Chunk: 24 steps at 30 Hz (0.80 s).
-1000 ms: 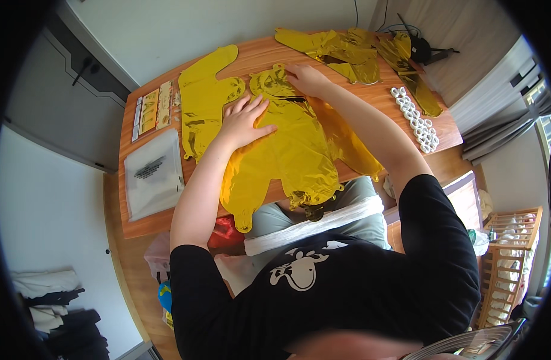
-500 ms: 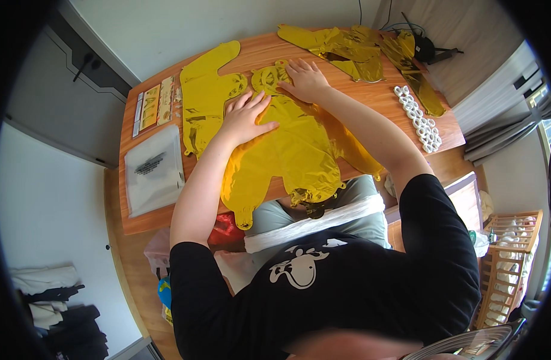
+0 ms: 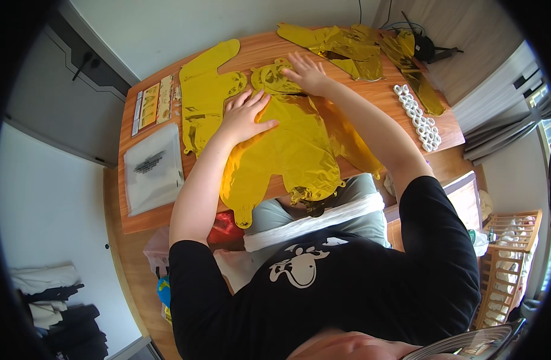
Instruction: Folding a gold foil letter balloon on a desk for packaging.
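Note:
A flat, uninflated gold foil balloon [image 3: 299,138] lies before me, its near end hanging over the table edge above my lap. My left hand [image 3: 246,117] rests on its left part, palm down with the fingers spread. At the balloon's far end my right hand [image 3: 305,73] is open, fingers stretched out, beside a crinkled rounded foil part [image 3: 268,78]. Whether its palm touches the foil cannot be made out. Left of this balloon lies another flat gold foil balloon [image 3: 203,90], with a long arm pointing away from me.
Crumpled gold foil [image 3: 353,54] covers the far right of the wooden table [image 3: 158,222], near a black device with antennas [image 3: 428,48]. White rings [image 3: 416,117] lie in rows at the right. A clear plastic pouch [image 3: 154,171] and printed card [image 3: 152,107] lie at the left.
My right hand has slid a little to the right, off the rounded foil part, uncovering more of it. My left hand stays in place on the balloon.

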Each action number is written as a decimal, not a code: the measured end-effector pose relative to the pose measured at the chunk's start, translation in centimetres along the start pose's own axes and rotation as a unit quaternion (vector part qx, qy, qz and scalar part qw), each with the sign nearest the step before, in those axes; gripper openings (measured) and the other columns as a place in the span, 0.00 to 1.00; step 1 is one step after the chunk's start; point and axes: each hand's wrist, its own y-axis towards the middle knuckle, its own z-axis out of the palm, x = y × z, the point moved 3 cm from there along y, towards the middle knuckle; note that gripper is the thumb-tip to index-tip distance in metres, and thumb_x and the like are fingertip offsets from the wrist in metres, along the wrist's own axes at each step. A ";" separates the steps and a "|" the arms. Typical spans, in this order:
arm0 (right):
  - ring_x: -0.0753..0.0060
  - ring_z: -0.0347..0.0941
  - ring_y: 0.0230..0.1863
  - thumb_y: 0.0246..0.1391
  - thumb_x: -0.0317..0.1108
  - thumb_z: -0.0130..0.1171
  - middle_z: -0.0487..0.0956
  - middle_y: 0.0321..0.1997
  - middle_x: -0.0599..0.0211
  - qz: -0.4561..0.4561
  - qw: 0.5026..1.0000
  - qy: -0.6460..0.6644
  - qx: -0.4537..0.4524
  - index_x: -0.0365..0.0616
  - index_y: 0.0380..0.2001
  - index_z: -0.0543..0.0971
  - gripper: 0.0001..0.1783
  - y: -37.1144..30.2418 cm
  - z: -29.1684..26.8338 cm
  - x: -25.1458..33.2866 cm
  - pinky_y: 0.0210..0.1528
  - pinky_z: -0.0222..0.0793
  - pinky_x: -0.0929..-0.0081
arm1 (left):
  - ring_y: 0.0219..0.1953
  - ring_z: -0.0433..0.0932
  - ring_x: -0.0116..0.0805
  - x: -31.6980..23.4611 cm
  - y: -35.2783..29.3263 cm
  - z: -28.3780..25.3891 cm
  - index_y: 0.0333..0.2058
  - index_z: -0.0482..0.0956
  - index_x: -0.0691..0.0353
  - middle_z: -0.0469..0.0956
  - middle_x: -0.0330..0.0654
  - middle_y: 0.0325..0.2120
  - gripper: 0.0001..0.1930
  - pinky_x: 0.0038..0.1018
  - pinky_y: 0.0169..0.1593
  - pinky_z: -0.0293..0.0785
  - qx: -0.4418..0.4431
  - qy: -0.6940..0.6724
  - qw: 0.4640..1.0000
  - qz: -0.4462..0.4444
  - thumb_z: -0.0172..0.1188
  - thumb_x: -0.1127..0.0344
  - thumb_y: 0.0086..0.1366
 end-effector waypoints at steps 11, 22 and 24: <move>0.41 0.75 0.60 0.52 0.56 0.69 0.75 0.60 0.41 0.172 0.969 -0.050 0.173 0.38 0.58 0.75 0.39 -21.7 -10.9 -4.0 0.59 0.74 0.56 | 0.79 0.45 0.43 0.7 -0.8 0.4 0.75 0.58 0.44 0.53 0.37 0.77 0.48 0.49 0.76 0.41 0.020 0.005 1.000 -0.011 0.53 0.24 0.64; 0.74 0.76 0.37 0.50 0.29 0.73 0.79 0.49 0.60 0.172 0.962 0.212 0.026 0.44 0.65 0.69 0.39 -25.6 -9.8 -4.0 0.43 0.75 0.77 | 0.79 0.46 0.42 0.6 -0.6 0.4 0.75 0.59 0.42 0.54 0.35 0.77 0.45 0.45 0.77 0.39 0.005 0.024 1.000 -0.014 0.55 0.27 0.65; 0.75 0.76 0.38 0.53 0.27 0.70 0.79 0.47 0.63 0.181 0.948 0.261 -0.003 0.44 0.66 0.69 0.37 -25.3 -9.4 -3.8 0.42 0.75 0.78 | 0.79 0.46 0.42 0.7 -0.5 0.5 0.75 0.59 0.42 0.54 0.35 0.77 0.45 0.45 0.77 0.39 0.000 0.027 1.000 -0.013 0.55 0.27 0.65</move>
